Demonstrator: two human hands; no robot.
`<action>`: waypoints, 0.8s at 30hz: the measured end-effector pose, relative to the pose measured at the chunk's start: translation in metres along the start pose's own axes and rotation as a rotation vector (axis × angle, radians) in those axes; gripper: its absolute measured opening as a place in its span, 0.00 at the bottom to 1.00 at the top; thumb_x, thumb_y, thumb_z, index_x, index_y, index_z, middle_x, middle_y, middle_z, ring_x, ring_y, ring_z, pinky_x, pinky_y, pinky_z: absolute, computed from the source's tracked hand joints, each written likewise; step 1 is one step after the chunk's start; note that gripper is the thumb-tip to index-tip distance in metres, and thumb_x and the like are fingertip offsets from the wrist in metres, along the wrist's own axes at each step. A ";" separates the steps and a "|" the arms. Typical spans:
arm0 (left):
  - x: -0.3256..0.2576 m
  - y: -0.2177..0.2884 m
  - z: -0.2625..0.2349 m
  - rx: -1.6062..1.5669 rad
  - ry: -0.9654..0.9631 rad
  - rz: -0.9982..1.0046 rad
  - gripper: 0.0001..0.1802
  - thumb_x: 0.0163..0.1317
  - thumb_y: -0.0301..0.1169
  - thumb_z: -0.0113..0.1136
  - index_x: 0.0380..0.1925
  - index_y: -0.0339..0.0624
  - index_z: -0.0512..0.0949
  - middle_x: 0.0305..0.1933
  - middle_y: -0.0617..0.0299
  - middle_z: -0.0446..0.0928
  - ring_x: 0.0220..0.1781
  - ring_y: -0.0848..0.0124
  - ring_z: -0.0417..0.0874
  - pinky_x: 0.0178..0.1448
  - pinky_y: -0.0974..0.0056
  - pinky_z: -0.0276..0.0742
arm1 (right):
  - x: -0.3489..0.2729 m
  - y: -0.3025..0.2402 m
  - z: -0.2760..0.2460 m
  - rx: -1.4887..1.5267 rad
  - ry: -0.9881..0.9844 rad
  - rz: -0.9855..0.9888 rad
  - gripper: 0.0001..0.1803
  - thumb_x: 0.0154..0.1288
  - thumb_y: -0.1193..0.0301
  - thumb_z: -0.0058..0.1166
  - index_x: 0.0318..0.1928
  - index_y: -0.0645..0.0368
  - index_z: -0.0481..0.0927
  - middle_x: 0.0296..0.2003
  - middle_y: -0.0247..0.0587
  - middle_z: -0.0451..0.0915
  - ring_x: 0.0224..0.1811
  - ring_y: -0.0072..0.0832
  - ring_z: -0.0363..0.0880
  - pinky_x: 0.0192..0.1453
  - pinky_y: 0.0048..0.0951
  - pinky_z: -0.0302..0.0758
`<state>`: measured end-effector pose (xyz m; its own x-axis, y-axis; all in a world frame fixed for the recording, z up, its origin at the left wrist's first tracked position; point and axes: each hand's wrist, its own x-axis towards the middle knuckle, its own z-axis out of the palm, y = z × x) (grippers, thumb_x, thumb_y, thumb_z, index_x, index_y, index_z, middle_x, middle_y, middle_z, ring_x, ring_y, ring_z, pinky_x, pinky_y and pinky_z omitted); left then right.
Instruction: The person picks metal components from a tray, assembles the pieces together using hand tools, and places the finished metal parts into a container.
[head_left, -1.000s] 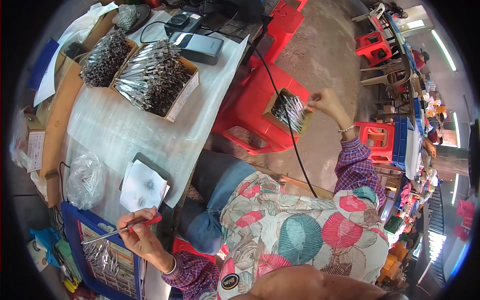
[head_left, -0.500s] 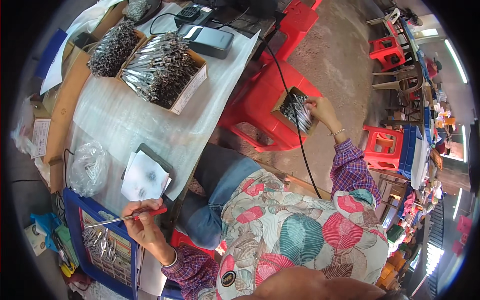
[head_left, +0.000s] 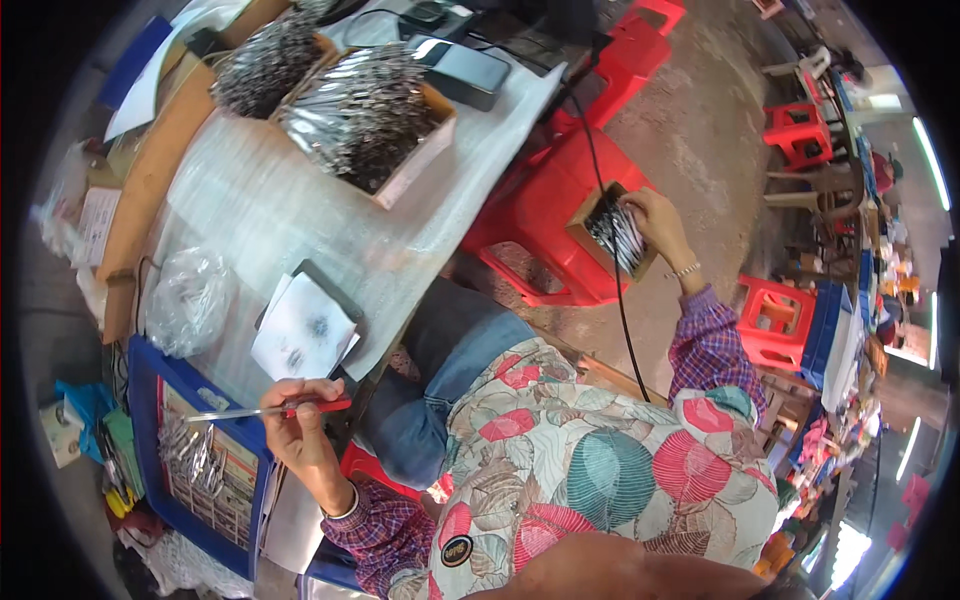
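Note:
My left hand is closed around the red handle of a screwdriver-like tool, whose thin metal shaft points left over a blue tray. Several slim metal pieces lie in that tray. On the right, my right hand reaches into a small cardboard box on a red plastic stool. Its fingers are bent together at thin silvery metal pieces in the box. Whether a piece is between the fingertips is hidden.
On the covered table stands a larger box heaped with metal pieces, beside another heap. A grey device, a smudged paper pad and a clear plastic bag lie there too. A black cable hangs past the small box.
The whole view has shifted, with the table now further right and slightly lower. My right hand stays at the small box, and my left hand keeps the red-handled tool over the tray.

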<state>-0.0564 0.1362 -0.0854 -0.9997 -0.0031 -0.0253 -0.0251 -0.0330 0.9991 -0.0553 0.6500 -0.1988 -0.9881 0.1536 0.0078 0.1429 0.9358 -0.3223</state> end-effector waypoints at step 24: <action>-0.052 0.029 -0.036 -0.019 0.051 0.072 0.11 0.62 0.22 0.57 0.44 0.33 0.72 0.39 0.53 0.78 0.41 0.67 0.80 0.47 0.65 0.76 | -0.056 -0.425 -0.114 2.171 -1.675 -0.379 0.12 0.67 0.74 0.42 0.46 0.65 0.75 0.40 0.36 0.76 0.49 0.21 0.71 0.56 0.23 0.66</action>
<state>-0.0047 0.0997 -0.0565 -0.9974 -0.0572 0.0450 0.0478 -0.0500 0.9976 -0.0542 0.2802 0.0459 -0.3924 -0.8693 0.3006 0.7991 -0.4840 -0.3567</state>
